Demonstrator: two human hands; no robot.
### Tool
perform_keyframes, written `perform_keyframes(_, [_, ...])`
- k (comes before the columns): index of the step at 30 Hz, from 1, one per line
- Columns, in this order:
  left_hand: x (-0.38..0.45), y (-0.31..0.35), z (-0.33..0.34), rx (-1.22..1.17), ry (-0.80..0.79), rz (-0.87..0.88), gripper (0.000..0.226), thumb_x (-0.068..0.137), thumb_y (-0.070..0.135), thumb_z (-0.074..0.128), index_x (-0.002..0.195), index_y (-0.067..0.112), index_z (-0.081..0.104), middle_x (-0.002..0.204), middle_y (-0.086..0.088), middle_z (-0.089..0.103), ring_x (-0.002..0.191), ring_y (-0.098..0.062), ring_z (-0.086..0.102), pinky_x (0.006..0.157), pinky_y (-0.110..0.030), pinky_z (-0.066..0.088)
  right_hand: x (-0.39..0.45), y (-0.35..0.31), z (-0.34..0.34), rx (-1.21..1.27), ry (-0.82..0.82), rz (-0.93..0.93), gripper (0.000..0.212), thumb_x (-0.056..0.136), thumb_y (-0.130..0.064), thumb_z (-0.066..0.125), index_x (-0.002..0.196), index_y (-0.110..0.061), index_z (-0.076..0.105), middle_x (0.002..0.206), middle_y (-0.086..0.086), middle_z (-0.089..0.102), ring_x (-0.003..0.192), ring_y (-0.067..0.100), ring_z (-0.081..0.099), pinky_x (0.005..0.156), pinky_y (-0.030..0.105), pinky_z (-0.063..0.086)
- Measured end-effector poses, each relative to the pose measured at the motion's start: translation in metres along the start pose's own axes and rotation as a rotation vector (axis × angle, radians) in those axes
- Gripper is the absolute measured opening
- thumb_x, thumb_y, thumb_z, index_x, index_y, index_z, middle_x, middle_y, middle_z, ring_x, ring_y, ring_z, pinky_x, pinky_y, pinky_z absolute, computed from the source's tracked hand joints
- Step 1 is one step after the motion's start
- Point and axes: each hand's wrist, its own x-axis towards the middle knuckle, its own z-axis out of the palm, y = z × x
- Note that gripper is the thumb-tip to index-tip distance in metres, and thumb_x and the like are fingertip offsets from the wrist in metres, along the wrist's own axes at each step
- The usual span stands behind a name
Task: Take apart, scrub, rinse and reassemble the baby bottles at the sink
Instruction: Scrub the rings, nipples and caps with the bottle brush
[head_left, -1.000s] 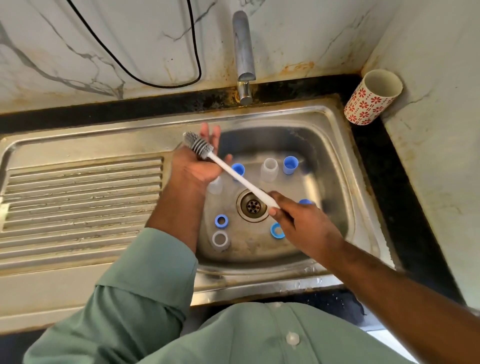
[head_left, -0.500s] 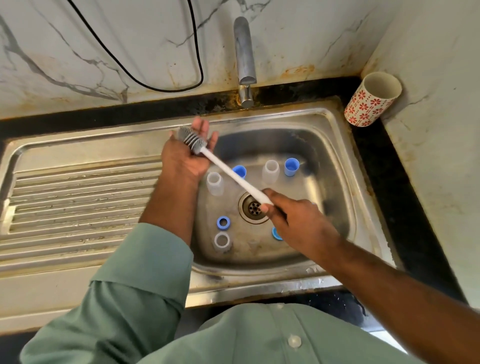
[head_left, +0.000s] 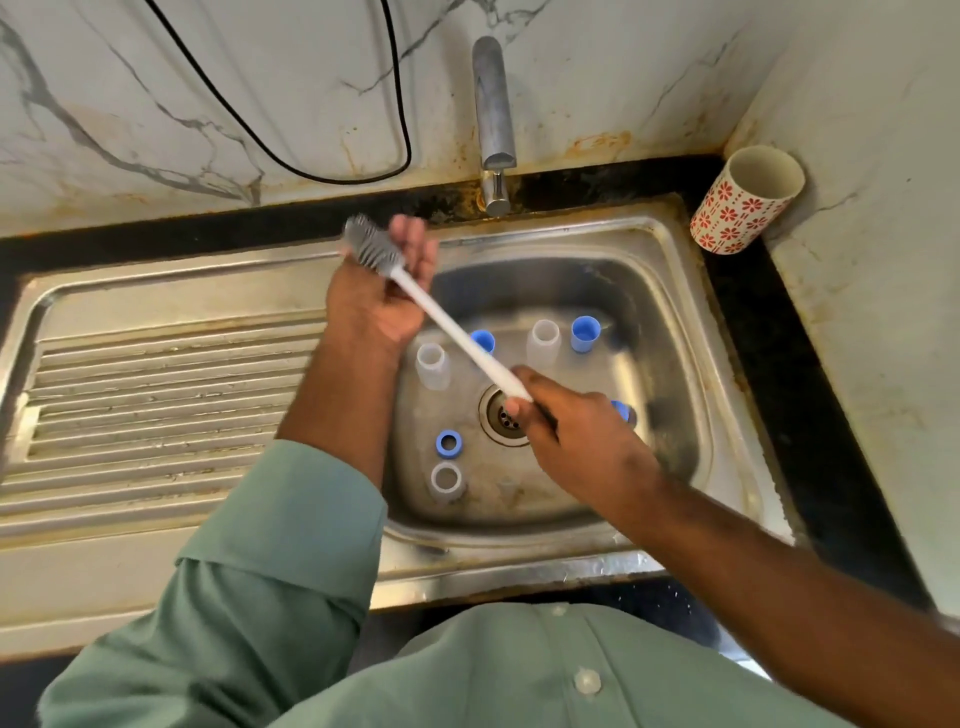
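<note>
- Since the earlier frame, left hand (head_left: 382, 306) has carried the brush head up left, off the bottles.
- Right hand (head_left: 576, 436) grips the brush (head_left: 447, 327) handle; left fingers cup its bristles.
- Sink (head_left: 670, 291) holds three clear bottles (head_left: 432, 366) and four visible blue caps (head_left: 585, 333).

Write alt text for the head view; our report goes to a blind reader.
Over a steel sink, the right hand holds the white handle of a bottle brush while the left hand is at its grey bristle head. Clear bottles and blue caps stand around the drain; the tap is dry.
</note>
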Motion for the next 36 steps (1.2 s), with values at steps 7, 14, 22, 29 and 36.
perform_keyframes(7, [-0.023,-0.046,-0.006,0.335,-0.011,-0.072,0.05,0.105,0.043,0.033,0.086,0.006,0.06,0.071,-0.008,0.072,0.063,-0.018,0.071,0.065,-0.037,0.062,0.034,-0.013,-0.019,0.164,0.172,-0.011,0.021,0.1,-0.037,0.048,0.106,-0.025,0.065,0.056,-0.01,0.05,0.05,0.002,0.047,0.049,0.014,0.034])
perform_keyframes(14, [0.006,-0.01,-0.038,0.2,-0.037,-0.08,0.035,0.098,0.045,0.052,0.096,0.012,0.063,0.076,-0.005,0.054,0.066,-0.012,0.052,0.063,-0.025,0.051,-0.014,0.01,-0.019,0.074,0.007,0.065,0.029,0.097,-0.048,0.044,0.117,-0.032,0.058,0.058,-0.007,0.053,0.048,0.006,0.048,0.051,0.028,0.047])
perform_keyframes(22, [-0.003,-0.015,-0.033,-0.176,0.042,0.011,0.017,0.102,0.008,0.043,0.103,0.001,0.059,0.086,-0.016,0.06,0.076,-0.025,0.061,0.072,-0.035,0.058,-0.02,0.004,0.005,0.048,0.0,0.101,0.037,0.095,-0.056,0.036,0.108,-0.028,0.057,0.061,-0.004,0.055,0.059,0.02,0.057,0.062,0.043,0.054])
perform_keyframes(29, [0.004,-0.011,-0.046,-0.263,0.117,0.12,0.034,0.1,0.006,0.049,0.133,0.006,0.055,0.083,-0.012,0.064,0.068,-0.02,0.065,0.066,-0.03,0.059,-0.025,-0.009,0.006,0.064,-0.107,0.133,0.032,0.099,-0.051,0.039,0.093,-0.024,0.056,0.062,-0.003,0.053,0.058,0.017,0.052,0.057,0.037,0.048])
perform_keyframes(36, [-0.01,-0.027,-0.039,-0.082,0.135,0.217,0.017,0.094,0.0,0.056,0.106,0.007,0.066,0.09,-0.01,0.071,0.074,-0.015,0.071,0.068,-0.025,0.061,-0.001,-0.026,0.002,0.178,-0.066,0.227,0.037,0.101,-0.046,0.039,0.088,-0.016,0.057,0.065,-0.004,0.051,0.055,0.012,0.045,0.051,0.027,0.037])
